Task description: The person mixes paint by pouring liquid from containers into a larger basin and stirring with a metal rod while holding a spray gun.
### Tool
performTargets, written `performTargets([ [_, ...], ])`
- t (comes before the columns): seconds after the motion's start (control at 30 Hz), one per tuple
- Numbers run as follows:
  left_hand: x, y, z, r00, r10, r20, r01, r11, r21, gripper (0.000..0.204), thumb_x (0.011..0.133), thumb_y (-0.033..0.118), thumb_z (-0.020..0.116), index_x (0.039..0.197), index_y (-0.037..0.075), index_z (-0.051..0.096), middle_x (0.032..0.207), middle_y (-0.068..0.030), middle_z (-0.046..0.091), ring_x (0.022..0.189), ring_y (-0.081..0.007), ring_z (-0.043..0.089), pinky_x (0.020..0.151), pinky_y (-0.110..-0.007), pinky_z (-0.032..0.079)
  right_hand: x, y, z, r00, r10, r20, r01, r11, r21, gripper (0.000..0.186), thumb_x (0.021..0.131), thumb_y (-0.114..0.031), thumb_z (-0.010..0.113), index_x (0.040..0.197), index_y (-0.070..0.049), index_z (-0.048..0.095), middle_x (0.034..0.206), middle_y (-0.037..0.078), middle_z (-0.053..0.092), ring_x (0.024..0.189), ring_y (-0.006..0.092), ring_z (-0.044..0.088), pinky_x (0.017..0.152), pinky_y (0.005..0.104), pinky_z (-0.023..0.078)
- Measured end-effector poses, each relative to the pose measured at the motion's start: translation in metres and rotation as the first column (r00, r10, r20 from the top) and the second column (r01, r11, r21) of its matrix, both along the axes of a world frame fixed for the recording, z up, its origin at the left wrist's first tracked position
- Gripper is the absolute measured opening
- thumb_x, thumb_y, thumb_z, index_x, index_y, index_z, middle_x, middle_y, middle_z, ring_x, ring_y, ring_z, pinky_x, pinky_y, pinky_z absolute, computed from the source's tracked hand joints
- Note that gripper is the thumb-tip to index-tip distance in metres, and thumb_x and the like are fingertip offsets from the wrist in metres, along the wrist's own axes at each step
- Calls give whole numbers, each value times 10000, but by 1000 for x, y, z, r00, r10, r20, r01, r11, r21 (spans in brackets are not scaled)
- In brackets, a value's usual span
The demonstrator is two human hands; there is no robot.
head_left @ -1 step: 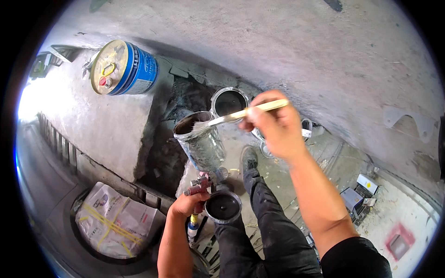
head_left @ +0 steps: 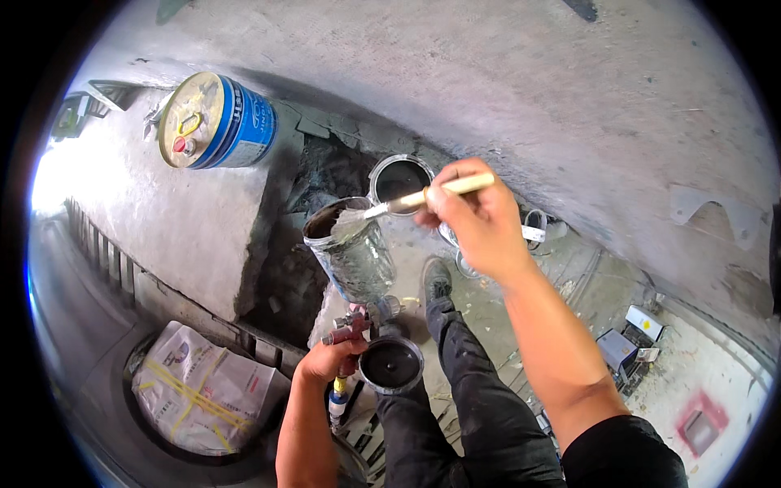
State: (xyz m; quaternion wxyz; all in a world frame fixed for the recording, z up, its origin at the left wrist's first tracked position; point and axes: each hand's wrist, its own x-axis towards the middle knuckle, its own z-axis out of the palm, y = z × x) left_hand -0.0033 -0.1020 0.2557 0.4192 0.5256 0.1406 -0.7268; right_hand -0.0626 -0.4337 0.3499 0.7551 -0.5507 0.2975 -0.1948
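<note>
Brush (head_left: pixel 407 201) is over the tall can's mouth, bristles at its 2-3 o'clock rim, contact unclear; pale handle runs up twd 2-3 o'clock. R hand (head_left: pixel 484 220) grip clamped on handle, thumb & fingers pinched tog. Tall can (head_left: pixel 358 264): smeared grey outside, dark inside, approx mid-view. Just beside it at 1 o'clock, round tub (head_left: pixel 374 183) w/ dark contents. At can's 6 o'clock, red spray gun (head_left: pixel 350 329), L hand (head_left: pixel 329 358) grip closed round it; fitting w/ yellow & blue parts hangs at gun's 6. Cup (head_left: pixel 390 389) of dark liquid just beside gun at 4. Farther out fr can: blue drum (head_left: pixel 252 130) w/ pale top btwn 10 & 11, well apart; white cover (head_left: pixel 199 386) w/ yellow strips btwn 7 & 8; dark shoe (head_left: pixel 438 278) btwn 3 & 4, on floor; bare grey wall (head_left: pixel 569 98) twd 1-2
</note>
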Motion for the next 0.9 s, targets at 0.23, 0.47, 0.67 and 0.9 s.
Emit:
performTargets([
  [0.23,4,4,-1,982,117,-151,-118,993,-2,114,819,76,635,930,61,618,781,-13,605,688,-128,569,608,-284,443,-3,-13,6,992,39,121,-48,996,73,148,914,-122,600,1013,-37,531,829,82,633,726,156,655,617,280,532],
  [0.47,9,1,7,992,74,-101,-82,994,-69,372,795,126,647,1158,90,574,671,31,508,464,-89,400,434,-240,286,-2,-38,-7,990,-105,91,76,957,281,93,922,-103,548,994,-53,514,805,83,616,701,185,638,613,318,523],
  [0.67,11,-9,11,996,43,-77,-52,992,-115,326,777,125,678,1088,72,596,728,19,574,562,-92,498,488,-237,353,9,-47,-31,989,-116,-92,134,966,219,80,917,-106,556,972,-71,510,791,89,608,647,187,622,568,324,501],
  [0.9,21,13,2,990,1,-143,-27,982,-186,149,774,118,656,887,26,624,794,-44,611,727,-148,583,643,-274,454,23,-35,-13,1000,-29,-1,28,952,304,77,915,-102,562,961,-62,515,806,96,609,662,203,628,576,314,494],
])
